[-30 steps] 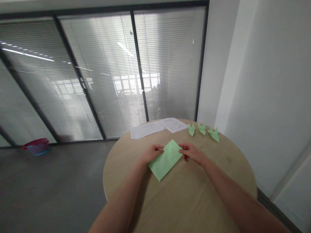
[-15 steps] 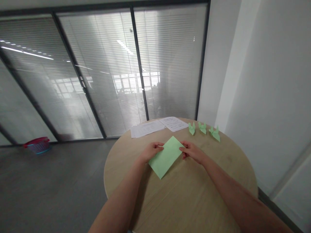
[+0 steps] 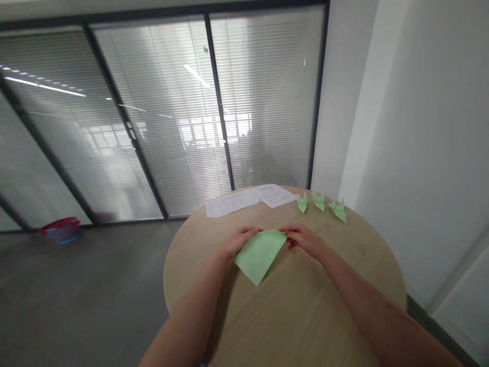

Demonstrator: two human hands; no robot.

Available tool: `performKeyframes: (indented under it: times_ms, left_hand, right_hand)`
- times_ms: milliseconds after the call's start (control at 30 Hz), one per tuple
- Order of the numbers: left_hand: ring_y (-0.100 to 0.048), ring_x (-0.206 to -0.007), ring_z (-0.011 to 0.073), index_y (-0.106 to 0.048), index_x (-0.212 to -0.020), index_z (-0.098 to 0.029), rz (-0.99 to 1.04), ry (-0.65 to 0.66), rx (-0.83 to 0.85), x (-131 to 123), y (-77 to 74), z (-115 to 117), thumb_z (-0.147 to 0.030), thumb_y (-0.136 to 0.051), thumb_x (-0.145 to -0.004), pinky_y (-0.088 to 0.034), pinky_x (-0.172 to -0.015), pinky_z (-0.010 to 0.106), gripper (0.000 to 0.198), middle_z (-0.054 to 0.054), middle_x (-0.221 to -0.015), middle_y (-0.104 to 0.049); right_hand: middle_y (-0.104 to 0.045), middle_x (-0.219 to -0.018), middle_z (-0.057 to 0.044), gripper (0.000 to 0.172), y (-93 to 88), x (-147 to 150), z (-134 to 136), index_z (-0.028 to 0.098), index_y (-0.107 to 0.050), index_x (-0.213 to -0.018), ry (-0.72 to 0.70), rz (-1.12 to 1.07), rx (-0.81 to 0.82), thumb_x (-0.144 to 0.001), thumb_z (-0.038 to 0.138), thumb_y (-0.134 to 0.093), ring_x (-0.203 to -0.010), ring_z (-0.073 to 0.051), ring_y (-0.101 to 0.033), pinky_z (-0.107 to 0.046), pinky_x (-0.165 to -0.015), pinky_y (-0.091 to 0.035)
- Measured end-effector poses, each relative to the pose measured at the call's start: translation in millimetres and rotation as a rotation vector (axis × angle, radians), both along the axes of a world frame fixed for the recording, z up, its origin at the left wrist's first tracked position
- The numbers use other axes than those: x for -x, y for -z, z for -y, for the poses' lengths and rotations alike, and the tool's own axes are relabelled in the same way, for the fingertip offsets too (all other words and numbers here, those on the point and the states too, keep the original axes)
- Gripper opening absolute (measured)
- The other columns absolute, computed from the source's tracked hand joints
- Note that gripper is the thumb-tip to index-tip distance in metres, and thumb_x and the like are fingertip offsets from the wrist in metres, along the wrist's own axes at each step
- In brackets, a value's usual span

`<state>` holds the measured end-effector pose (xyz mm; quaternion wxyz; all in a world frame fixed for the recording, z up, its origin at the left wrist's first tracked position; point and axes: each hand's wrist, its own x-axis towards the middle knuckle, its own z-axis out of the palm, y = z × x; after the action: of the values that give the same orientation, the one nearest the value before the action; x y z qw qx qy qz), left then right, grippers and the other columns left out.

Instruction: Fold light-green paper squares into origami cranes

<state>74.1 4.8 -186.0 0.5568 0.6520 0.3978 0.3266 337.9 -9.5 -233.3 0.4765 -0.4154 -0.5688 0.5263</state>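
Note:
A light green sheet of paper (image 3: pixel 259 255) lies on the round wooden table (image 3: pixel 305 306), its far part bent over towards me so the top edge curves. My left hand (image 3: pixel 239 241) pinches the sheet's upper left edge. My right hand (image 3: pixel 303 239) pinches its upper right corner. Both hands have their fingers closed on the paper. Three small green folded paper figures (image 3: pixel 320 204) stand in a row at the far right of the table, apart from my hands.
Two white printed sheets (image 3: pixel 248 199) lie at the table's far edge. Beyond stands a glass wall with blinds. A red and blue basket (image 3: pixel 59 230) sits on the grey floor at left. A white wall runs close on the right.
The far corner of the green sheet has been lifted and bent over towards me; before, the sheet lay flat as a rectangle. Both hands stay at its upper edges.

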Motion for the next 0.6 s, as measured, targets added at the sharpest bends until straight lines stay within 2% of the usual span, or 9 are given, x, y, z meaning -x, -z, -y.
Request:
performKeyframes:
  times_ms: [100,167,233,300,400,467,600]
  left_hand:
    - [-0.063,-0.065,0.0158,-0.077,-0.105,-0.012,-0.010,0.027,0.024,-1,0.4,0,-0.046,-0.082,-0.070,-0.048,-0.063,0.028,0.050,0.007,-0.086,-0.076]
    - [-0.061,-0.061,0.0149,-0.076,-0.107,-0.012,-0.014,0.026,0.026,-1,0.5,0,-0.042,-0.083,-0.067,-0.047,-0.060,0.027,0.050,0.006,-0.081,-0.075]
    - [-0.059,-0.059,0.0144,-0.075,-0.109,-0.013,-0.019,0.012,0.023,-1,0.7,-1,-0.039,-0.083,-0.067,-0.045,-0.059,0.027,0.050,0.004,-0.078,-0.073]
    - [-0.059,-0.059,0.0143,-0.074,-0.111,-0.013,-0.025,-0.003,0.016,-1,1.1,-1,-0.038,-0.082,-0.067,-0.045,-0.059,0.027,0.051,0.004,-0.078,-0.073]
    - [-0.059,-0.061,0.0143,-0.074,-0.111,-0.012,-0.029,-0.010,0.000,-3,1.7,-1,-0.038,-0.082,-0.068,-0.045,-0.061,0.027,0.051,0.005,-0.081,-0.073]
    - [-0.060,-0.063,0.0150,-0.074,-0.109,-0.011,-0.033,-0.008,-0.012,-4,1.9,-1,-0.040,-0.081,-0.068,-0.046,-0.063,0.028,0.051,0.006,-0.083,-0.074]
    - [-0.059,-0.064,0.0157,-0.075,-0.105,-0.012,-0.059,-0.014,-0.056,-6,2.4,-1,-0.044,-0.080,-0.067,-0.044,-0.063,0.028,0.050,0.006,-0.083,-0.073]
  right_hand:
    - [-0.065,-0.068,-0.001,0.029,0.3,1,0,0.016,-0.078,-0.101,0.015,0.004,-0.004,-0.076,0.025,-0.065,-0.057,-0.014,-0.061,-0.028,-0.059,-0.055]
    - [-0.069,-0.078,-0.004,0.030,-0.7,1,0,0.016,-0.077,-0.101,0.019,-0.012,-0.010,-0.077,0.026,-0.063,-0.067,-0.016,-0.065,-0.030,-0.063,-0.057]
    - [-0.072,-0.096,-0.008,0.038,-2.9,2,1,0.017,-0.074,-0.113,0.010,-0.041,-0.018,-0.080,0.030,-0.060,-0.083,-0.020,-0.069,-0.031,-0.070,-0.059]
    - [-0.071,-0.110,-0.009,0.048,-5.1,3,3,0.021,-0.063,-0.132,-0.003,-0.078,-0.007,-0.087,0.037,-0.056,-0.093,-0.021,-0.070,-0.033,-0.073,-0.060]
    - [-0.071,-0.110,-0.008,0.059,-5.6,5,6,0.027,-0.046,-0.146,-0.017,-0.098,0.052,-0.092,0.048,-0.057,-0.088,-0.019,-0.070,-0.032,-0.071,-0.060]
    - [-0.072,-0.107,-0.008,0.060,-3.3,7,6,0.026,-0.049,-0.141,-0.032,-0.074,0.080,-0.089,0.050,-0.066,-0.083,-0.019,-0.071,-0.030,-0.067,-0.059]
    - [-0.074,-0.102,-0.011,0.047,2.9,12,4,0.016,-0.068,-0.110,-0.075,-0.018,0.073,-0.077,0.047,-0.081,-0.081,-0.019,-0.070,-0.026,-0.062,-0.054]
